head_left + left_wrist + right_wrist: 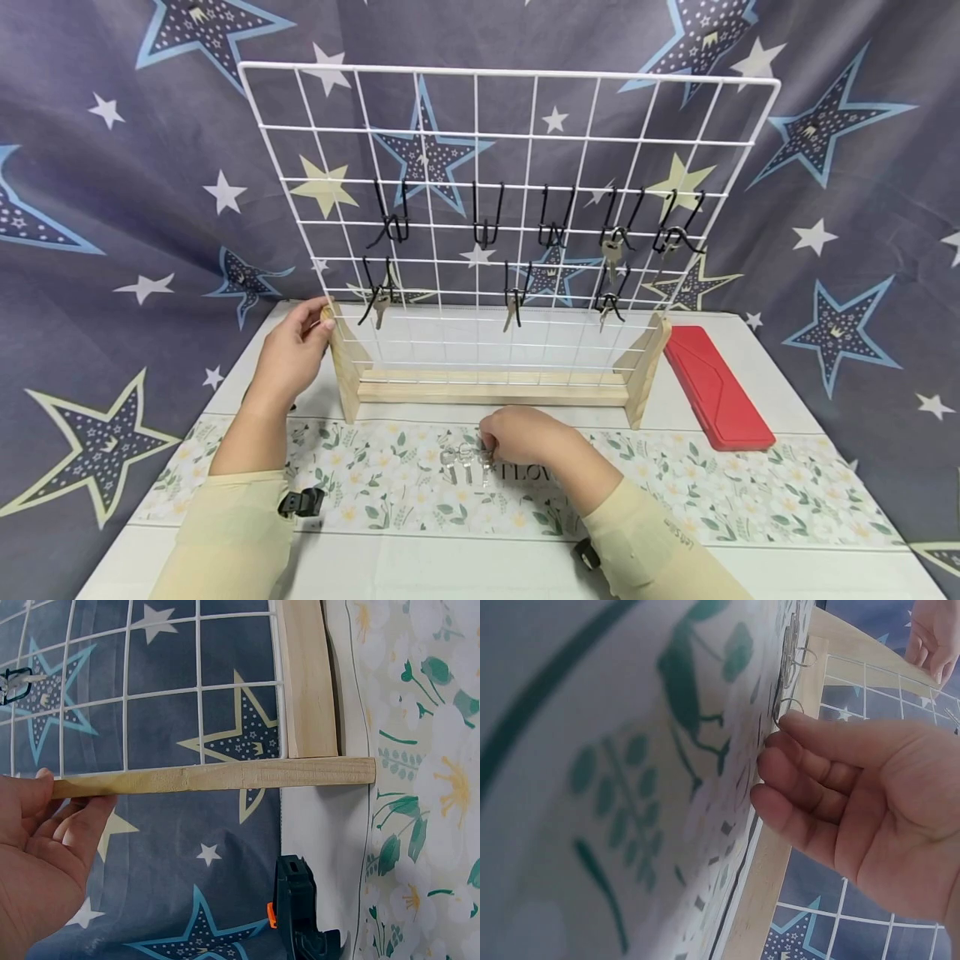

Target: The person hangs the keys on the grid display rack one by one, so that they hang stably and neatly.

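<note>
A white wire grid [476, 72] stands in a wooden stand [491, 392]. Black hooks [486, 229] are fixed on it in two rows, and keys hang from several of them, one being a key [512, 311] low in the middle. My left hand [291, 357] pinches the top of the stand's left side board [202, 778] between thumb and fingers. Down on the table, my right hand [521, 435] pinches a key by its ring [788, 703]. More keys [468, 467] lie flat just left of those fingers. The pinched key is partly hidden by the hand.
A red case [720, 390] lies right of the stand. Under the right hand a flowered strip [735, 487] crosses the white table [420, 567]. A starred cloth [480, 25] hangs behind. A dark clip-like object [296, 911] shows low in the left wrist view.
</note>
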A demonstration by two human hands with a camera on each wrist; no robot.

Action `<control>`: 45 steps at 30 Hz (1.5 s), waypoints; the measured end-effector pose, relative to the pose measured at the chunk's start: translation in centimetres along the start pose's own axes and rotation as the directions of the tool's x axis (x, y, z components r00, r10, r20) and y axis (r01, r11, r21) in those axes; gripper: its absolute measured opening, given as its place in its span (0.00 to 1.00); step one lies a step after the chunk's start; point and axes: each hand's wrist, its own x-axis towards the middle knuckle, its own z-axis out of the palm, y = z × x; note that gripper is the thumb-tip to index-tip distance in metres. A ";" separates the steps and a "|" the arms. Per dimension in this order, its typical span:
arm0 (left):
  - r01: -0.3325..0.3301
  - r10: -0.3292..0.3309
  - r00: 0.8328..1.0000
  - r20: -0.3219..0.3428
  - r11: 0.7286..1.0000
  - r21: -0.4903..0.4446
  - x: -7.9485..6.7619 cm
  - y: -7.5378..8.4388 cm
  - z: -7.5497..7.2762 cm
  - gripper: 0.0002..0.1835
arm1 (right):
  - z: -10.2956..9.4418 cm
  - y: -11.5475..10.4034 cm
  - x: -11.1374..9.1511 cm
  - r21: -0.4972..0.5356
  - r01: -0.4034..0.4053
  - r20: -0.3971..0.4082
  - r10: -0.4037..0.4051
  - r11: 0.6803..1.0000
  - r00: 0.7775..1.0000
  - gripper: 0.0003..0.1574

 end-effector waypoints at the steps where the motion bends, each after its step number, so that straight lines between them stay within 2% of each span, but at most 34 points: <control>1: -0.001 0.001 1.000 0.000 1.000 0.001 0.0 0.0 0.0 0.25 | 0.0 0.0 0.0 -0.002 0.004 -0.004 -0.004 1.000 1.000 0.06; 17: -0.003 0.003 1.000 -0.001 1.000 0.009 0.0 -0.1 0.0 0.26 | -0.3 0.3 -0.3 0.021 0.082 -0.095 -0.080 0.996 0.992 0.14; 25: -0.010 0.010 1.000 -0.007 1.000 0.009 0.0 -0.1 0.0 0.25 | -0.6 0.3 -0.5 0.036 0.119 -0.121 -0.114 0.992 0.986 0.10; 37: -0.025 0.026 1.000 -0.014 0.999 0.020 -0.1 -0.2 0.0 0.25 | -1.6 -0.1 -1.2 0.114 0.170 -0.169 -0.149 0.979 0.974 0.09; 45: 0.000 0.000 1.000 -0.003 1.000 0.005 -0.1 0.0 0.0 0.26 | -1.5 0.1 -1.2 0.251 0.196 -0.208 -0.145 0.948 0.967 0.06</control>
